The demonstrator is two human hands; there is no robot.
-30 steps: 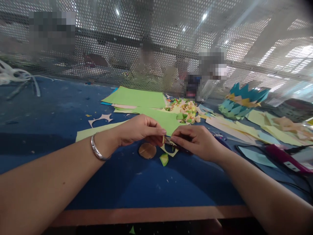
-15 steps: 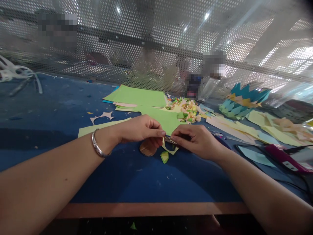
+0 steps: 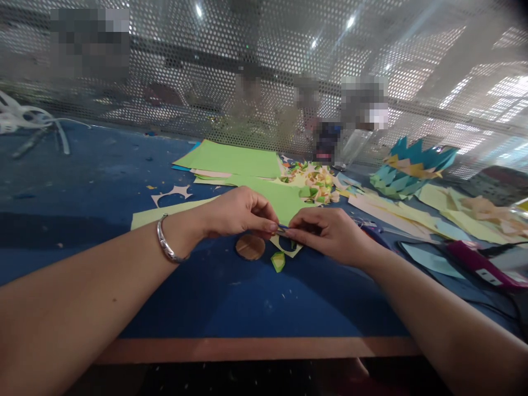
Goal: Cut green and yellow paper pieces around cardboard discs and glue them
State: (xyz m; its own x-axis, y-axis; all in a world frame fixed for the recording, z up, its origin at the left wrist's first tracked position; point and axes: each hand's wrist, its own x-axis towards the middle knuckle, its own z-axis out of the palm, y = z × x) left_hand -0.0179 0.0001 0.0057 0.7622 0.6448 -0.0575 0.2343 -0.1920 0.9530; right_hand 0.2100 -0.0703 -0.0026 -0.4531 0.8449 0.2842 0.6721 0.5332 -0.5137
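Your left hand (image 3: 241, 213) and right hand (image 3: 332, 234): fingers pinching thin blue-edged strip (image 3: 283, 227), beyond and right of brown disc (image 3: 250, 247). Green-yellow paper scrap (image 3: 278, 262) right of disc.

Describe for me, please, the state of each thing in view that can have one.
Left hand: fingertips pinched on a small strip
Right hand: fingertips pinched at the same strip
Paper scrap: cut, with a rounded opening
Brown disc: lying flat
Green sheets: stacked
Teal paper crown: standing, points up
Purple power strip: on or off, cannot tell
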